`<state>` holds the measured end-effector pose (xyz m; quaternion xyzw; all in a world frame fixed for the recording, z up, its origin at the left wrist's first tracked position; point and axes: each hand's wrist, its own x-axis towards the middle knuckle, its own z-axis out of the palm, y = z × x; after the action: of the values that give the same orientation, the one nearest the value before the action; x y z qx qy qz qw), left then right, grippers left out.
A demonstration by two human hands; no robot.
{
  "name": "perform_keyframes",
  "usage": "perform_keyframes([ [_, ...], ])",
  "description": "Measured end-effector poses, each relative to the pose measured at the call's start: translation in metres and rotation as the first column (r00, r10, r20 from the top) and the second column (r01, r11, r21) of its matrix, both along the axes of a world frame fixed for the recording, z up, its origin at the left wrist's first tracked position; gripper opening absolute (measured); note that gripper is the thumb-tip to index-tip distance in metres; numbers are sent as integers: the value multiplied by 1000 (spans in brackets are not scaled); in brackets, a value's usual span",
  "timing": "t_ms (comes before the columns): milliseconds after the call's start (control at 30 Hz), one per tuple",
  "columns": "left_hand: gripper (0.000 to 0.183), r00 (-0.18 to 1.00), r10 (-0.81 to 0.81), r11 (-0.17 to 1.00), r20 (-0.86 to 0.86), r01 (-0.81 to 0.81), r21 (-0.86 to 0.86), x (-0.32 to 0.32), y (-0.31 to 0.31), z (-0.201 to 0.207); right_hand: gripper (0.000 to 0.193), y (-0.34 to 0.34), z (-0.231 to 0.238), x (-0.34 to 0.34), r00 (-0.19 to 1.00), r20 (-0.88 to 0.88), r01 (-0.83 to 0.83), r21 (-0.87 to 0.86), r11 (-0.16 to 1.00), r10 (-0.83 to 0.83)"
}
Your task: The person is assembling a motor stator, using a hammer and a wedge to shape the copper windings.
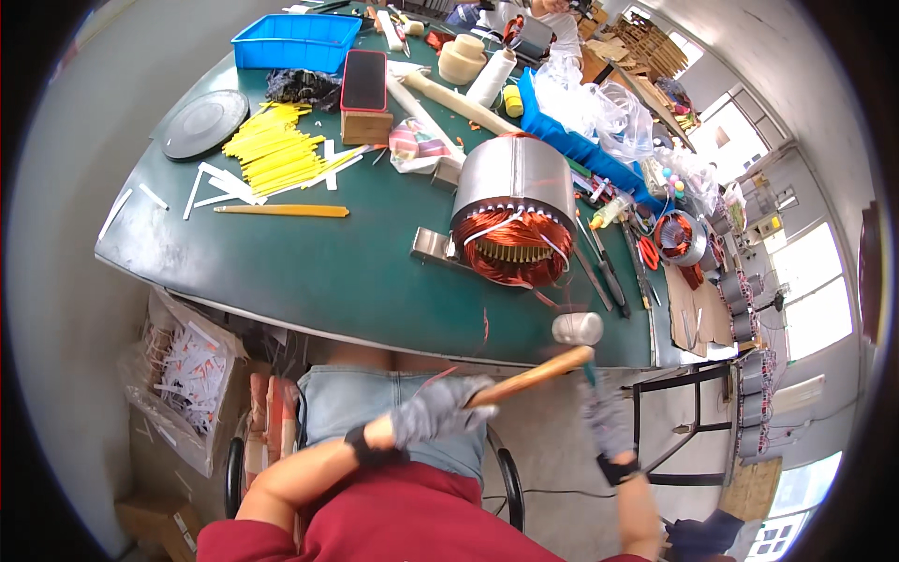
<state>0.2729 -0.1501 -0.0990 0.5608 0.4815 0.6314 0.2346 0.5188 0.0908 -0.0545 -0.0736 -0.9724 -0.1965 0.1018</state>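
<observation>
My left hand [440, 410], in a grey glove, is wrapped round a tapered wooden stick [534, 377] that points right, in front of the table edge. In my right hand [607, 421], gloved too and smeared by motion, is a mallet with a whitish head [578, 328] and a teal handle partly hidden by the stick's tip. The mallet head hangs over the table's front edge. Beyond both hands stands a motor stator [515, 192], a steel cylinder with copper windings facing me and white ties round them. Neither tool touches it.
The green table [281, 253] holds yellow strips [276, 155], a phone [364, 82] on a wooden block, a blue bin [295, 42] and a round grey plate [206, 124]. Scissors [648, 251] and a smaller stator [681, 239] lie right. A scrap box [192, 370] stands below left.
</observation>
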Motion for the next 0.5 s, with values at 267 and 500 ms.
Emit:
perform_keyframes([
  [267,36,311,36,956,950,267,-123,14,18,42,29,-56,218,-51,650,-760,-138,-127,982,-7],
  [500,39,259,62,929,964,339,-151,15,11,35,24,-28,58,-73,975,7,178,-617,767,-220],
])
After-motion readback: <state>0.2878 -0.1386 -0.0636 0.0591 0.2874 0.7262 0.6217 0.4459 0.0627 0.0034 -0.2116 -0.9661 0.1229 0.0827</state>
